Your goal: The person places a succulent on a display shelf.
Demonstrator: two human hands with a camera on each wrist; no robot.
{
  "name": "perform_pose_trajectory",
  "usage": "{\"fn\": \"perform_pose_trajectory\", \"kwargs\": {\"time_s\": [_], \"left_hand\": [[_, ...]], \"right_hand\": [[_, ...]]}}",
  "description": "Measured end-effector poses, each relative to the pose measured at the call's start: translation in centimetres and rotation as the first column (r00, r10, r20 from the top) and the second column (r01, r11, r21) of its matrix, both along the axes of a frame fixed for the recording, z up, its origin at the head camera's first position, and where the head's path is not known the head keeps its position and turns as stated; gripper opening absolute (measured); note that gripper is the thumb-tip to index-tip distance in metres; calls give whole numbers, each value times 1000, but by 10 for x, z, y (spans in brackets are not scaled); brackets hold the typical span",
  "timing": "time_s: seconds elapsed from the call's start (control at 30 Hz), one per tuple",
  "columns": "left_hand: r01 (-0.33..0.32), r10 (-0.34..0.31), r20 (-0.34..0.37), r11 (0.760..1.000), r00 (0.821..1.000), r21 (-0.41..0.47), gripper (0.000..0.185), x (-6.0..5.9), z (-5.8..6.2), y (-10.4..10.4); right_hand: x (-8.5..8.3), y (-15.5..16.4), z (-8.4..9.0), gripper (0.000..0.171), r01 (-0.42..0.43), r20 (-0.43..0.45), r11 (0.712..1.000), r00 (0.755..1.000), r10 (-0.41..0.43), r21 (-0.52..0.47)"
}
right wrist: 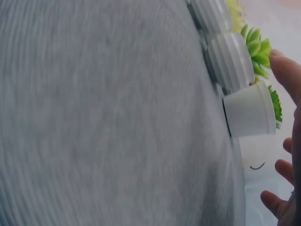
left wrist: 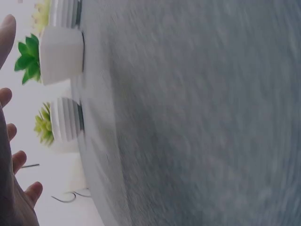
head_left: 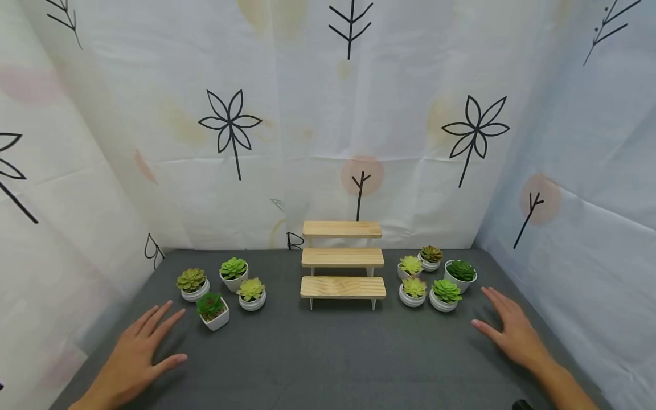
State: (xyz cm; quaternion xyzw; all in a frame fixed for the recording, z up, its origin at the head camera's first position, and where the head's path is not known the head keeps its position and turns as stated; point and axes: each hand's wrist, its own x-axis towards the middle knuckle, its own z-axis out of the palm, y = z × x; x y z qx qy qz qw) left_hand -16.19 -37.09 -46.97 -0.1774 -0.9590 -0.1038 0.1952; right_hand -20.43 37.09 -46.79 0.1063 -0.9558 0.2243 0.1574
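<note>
My left hand (head_left: 135, 356) is held over the left of the dark table with fingers spread and nothing in its grasp. Nearest to it stands a dark green succulent in a square white pot (head_left: 218, 320), also in the left wrist view as a square pot (left wrist: 62, 55). Beside that is a yellow-green succulent (head_left: 192, 279) in a ribbed pot. On the right, my right hand (head_left: 515, 333) is empty too, its fingers extended. Close to its fingertips are a dark green succulent in a smooth round pot (head_left: 461, 276) and a bright green succulent (head_left: 446, 291) in a ribbed pot.
A three-step wooden stand (head_left: 343, 287) with white legs is at the back middle. Two more potted succulents, one bright green (head_left: 233, 268), stand left of it. Others, including a reddish one (head_left: 431, 254), cluster right. Patterned cloth walls (head_left: 318, 114) surround the table (head_left: 328, 353).
</note>
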Motion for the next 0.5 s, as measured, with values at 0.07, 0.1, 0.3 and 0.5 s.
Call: {"fn": "perform_pose_trajectory", "kwargs": {"time_s": [0.07,0.1,0.3,0.5], "left_hand": [[9,-9,0,1000,1000,19,83,0,1,5],[10,-10,1,1000,1000,30,82,1,2,7],[23,-21,-32,998,999,62,81,1,7,20],[55,-47,-91,995,995,86,81,-1,10,28]], "right_hand": [[1,-4,2,79,-1,-3,999,1000,1,-53],[1,-6,2,78,-1,-9,997,1000,0,-75],[2,-19,4,73,52,-57,987,997,-61,-153],[1,-33,5,72,121,-23,961,991,-131,-249]]}}
